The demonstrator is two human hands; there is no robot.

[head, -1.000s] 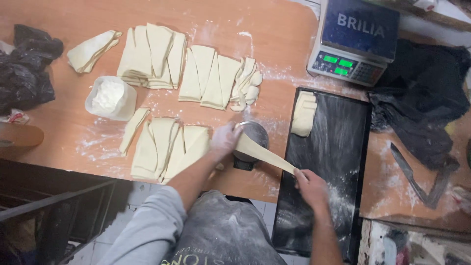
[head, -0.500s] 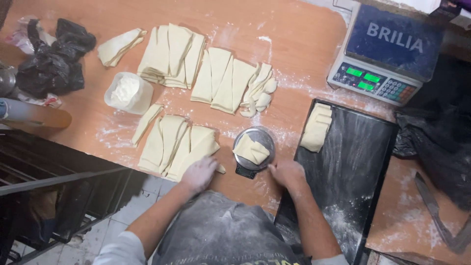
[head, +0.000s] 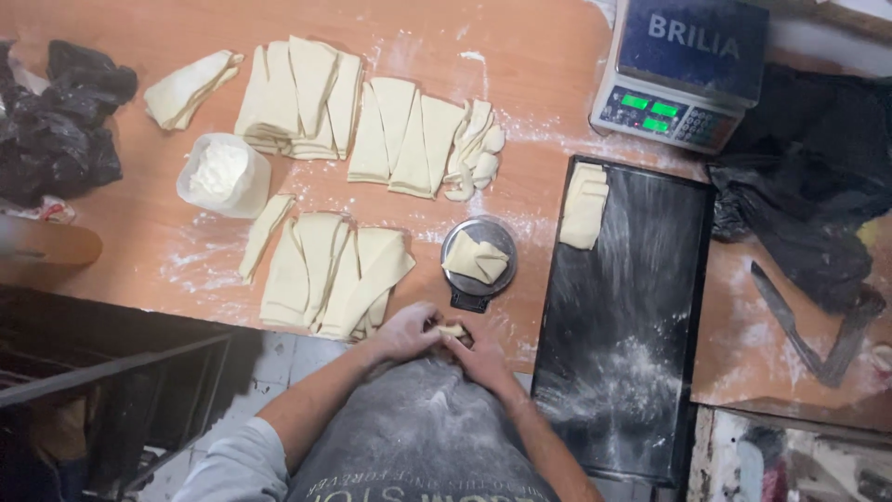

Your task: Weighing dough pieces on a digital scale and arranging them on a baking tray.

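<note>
My left hand (head: 406,332) and my right hand (head: 476,350) are pressed together at the near edge of the wooden table (head: 139,242), both closed around a small piece of dough (head: 452,330) that peeks out between the fingers. Just beyond them a small round metal scale (head: 479,244) carries a folded dough piece (head: 474,259). To the left of the hands lies a pile of cut dough triangles (head: 330,271).
More dough triangle stacks (head: 307,93) (head: 409,135) lie further back. A tub of flour (head: 223,174) stands left of them. A floured black baking tray (head: 632,325) on the right holds a shaped dough roll (head: 584,204). A digital scale (head: 683,74) sits behind it. Black bags (head: 56,121) lie far left.
A second ago I stretched a long dough strip between both hands over the small scale. Dough then lay on the scale, and my hands drew back to the table edge, closing together on a small piece.
</note>
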